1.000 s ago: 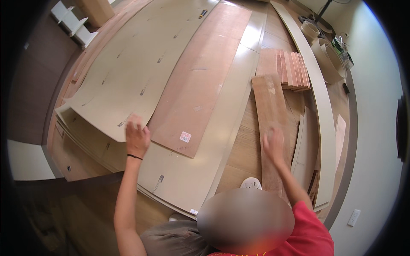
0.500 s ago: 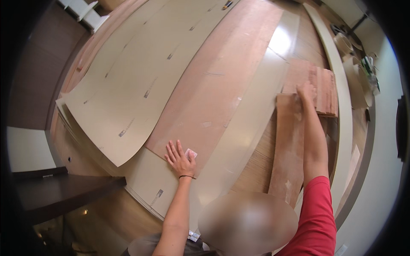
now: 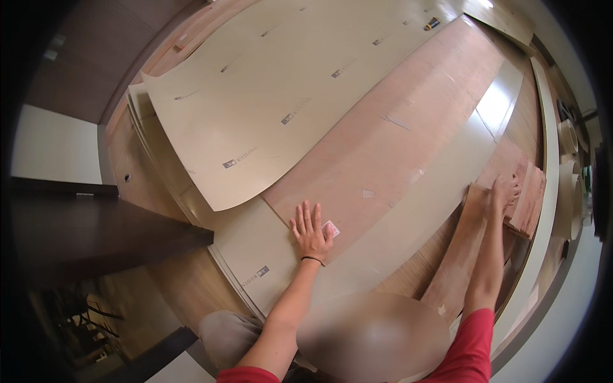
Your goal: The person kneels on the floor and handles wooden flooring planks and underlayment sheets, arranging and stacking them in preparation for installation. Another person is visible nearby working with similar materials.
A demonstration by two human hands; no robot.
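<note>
My left hand point(image 3: 311, 233) lies flat with its fingers spread on a long pinkish plywood sheet point(image 3: 408, 137). Beside its thumb is a small red-and-white sticker point(image 3: 331, 228). Over to the right, my right hand point(image 3: 506, 190) curls its fingers on a stack of short reddish plywood strips point(image 3: 529, 203); its fingertips are partly hidden. Next to that forearm a longer plywood strip point(image 3: 456, 255) runs toward me. A cream laminate sheet point(image 3: 255, 127), its near corner curling up, lies left of the plywood sheet.
A utility knife point(image 3: 432, 24) lies at the far end of the cream sheet. Dark furniture with a jutting edge point(image 3: 159, 236) stands at the left. Rolled cream sheets point(image 3: 567, 198) are beyond a long pale board point(image 3: 543, 191) at the right. A blurred oval covers the lower middle.
The whole view has swung, so the sheets and both hands appear farther right. My left hand stays flat on the plywood sheet, and my right hand remains at the stack of strips.
</note>
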